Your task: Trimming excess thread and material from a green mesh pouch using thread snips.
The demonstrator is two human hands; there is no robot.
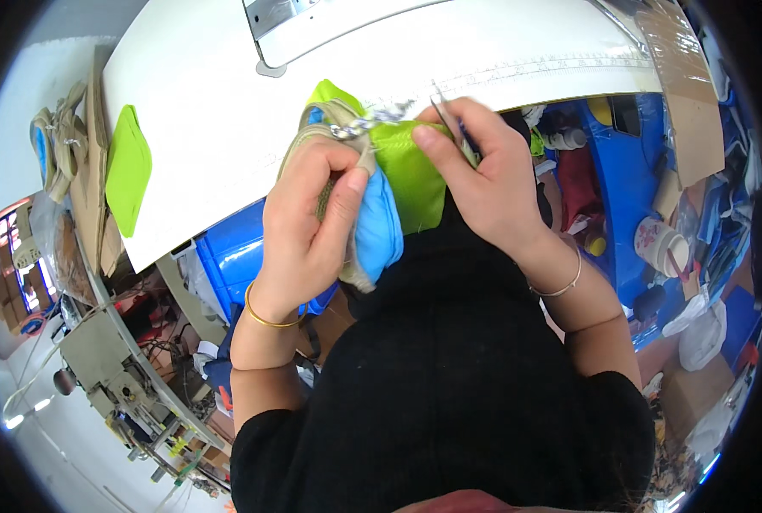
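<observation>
Head view, workpiece: pinched up between both hands [388, 192], straddling near edge of white table [201, 94].
Snips [454, 128]: likely that, partly hidden by fingers; could nick green panel [415, 184] if closed blind, from being held right beside cloth with line of sight cut off.
Cord [372, 120]: could fray or get cut in wrong spot; blame twisted strands and loose-looking end, too blurred to call.
Blue panel [379, 227]: hanging below left fingers, near black top [441, 359]; could sag and drag stitching askew, from lack of support underneath.
Tan trim [368, 161]: could slip out under a hard tug, from being pinched over a small area.
Left hand [312, 205]: curled, pinching tan trim between thumb and forefinger.
Right hand [483, 171]: curled round snips, thumb pressed to top edge of green panel; cannot tell blade gap.
Green piece [128, 171]: flat on table, well apart at left.
</observation>
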